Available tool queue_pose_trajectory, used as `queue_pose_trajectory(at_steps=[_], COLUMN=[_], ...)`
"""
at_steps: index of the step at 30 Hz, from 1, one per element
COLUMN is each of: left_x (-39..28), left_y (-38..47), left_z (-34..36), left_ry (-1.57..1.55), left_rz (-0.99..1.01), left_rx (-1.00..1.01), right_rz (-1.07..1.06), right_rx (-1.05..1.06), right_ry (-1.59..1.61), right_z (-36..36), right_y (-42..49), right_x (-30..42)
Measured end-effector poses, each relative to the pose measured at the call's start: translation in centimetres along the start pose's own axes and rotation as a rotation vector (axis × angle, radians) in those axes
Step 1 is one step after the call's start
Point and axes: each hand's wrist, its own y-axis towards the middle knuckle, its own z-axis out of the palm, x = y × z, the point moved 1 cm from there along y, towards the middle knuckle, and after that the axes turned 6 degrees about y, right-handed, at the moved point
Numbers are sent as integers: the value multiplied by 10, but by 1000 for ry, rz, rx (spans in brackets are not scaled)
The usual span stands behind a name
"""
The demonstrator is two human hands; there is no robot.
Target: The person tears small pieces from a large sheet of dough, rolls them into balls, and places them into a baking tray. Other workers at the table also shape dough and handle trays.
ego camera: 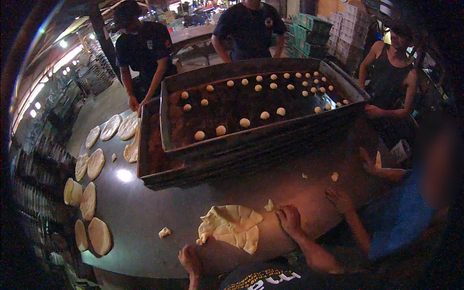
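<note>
A cut sheet of pale dough [232, 226] lies on the metal table between my hands, scored into pieces and ragged at its left edge. My left hand [190, 260] rests curled on the table's near edge, below and left of the sheet; whatever is under its fingers is hidden. To the right of the sheet is my right hand [290, 219], its fingers bent down, with a small dough scrap [269, 205] just beyond the fingertips. I cannot tell whether this hand holds anything. Another small dough lump [164, 232] sits up and left of my left hand.
Stacked dark metal trays [224, 98] stand across the table's far side, the top one bearing several dough balls. Flattened dough rounds [96, 164] and a pale container [73, 192] line the left edge. A co-worker's hands [339, 199] are close on my right; other people stand around the trays.
</note>
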Motion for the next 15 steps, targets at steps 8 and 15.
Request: queue_pose_trajectory(at_steps=[8,15], left_x=[25,-66], left_y=[-45,8], left_z=[-83,-83], left_ry=[199,74], left_rz=[386,136], left_rx=[178,229], right_rz=[-179,322], right_rx=[157,391], right_ry=[-103,266], right_z=[-52,-62], right_y=[-61,0], right_x=[-23,32])
